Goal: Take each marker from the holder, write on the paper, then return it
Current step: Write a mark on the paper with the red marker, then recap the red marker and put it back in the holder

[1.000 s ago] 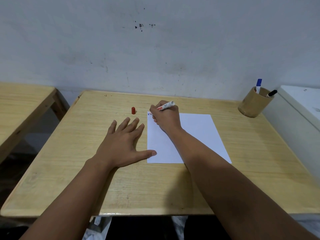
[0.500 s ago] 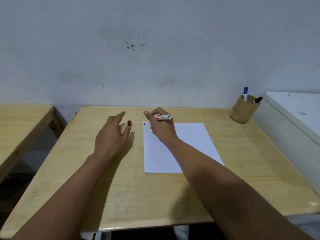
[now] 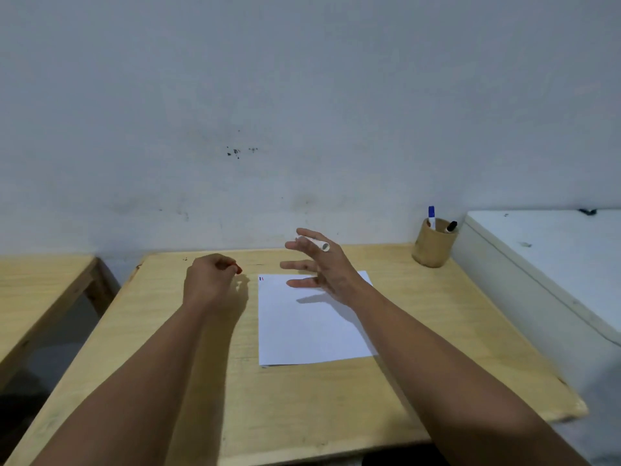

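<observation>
A white sheet of paper [image 3: 309, 327] lies on the wooden table [image 3: 437, 348], with small blue and red marks [image 3: 261, 279] at its top left corner. My right hand [image 3: 322, 267] hovers above the paper's far edge and holds a white marker [image 3: 321, 245] between thumb and forefinger, the other fingers spread. Left of the paper, my left hand [image 3: 210, 280] is closed on the red cap [image 3: 238, 270], lifted just off the table. A round wooden holder [image 3: 433, 245] at the back right holds a blue-capped marker [image 3: 431, 216] and a black-capped marker [image 3: 451, 227].
A white cabinet [image 3: 551, 264] stands against the table's right side, beside the holder. Another wooden table [image 3: 37, 290] is at the left across a gap. A grey wall rises right behind the table.
My left hand went from lying flat to reaching the red cap and pinching it. My right hand lifted the marker off the paper. The head camera tilted upward.
</observation>
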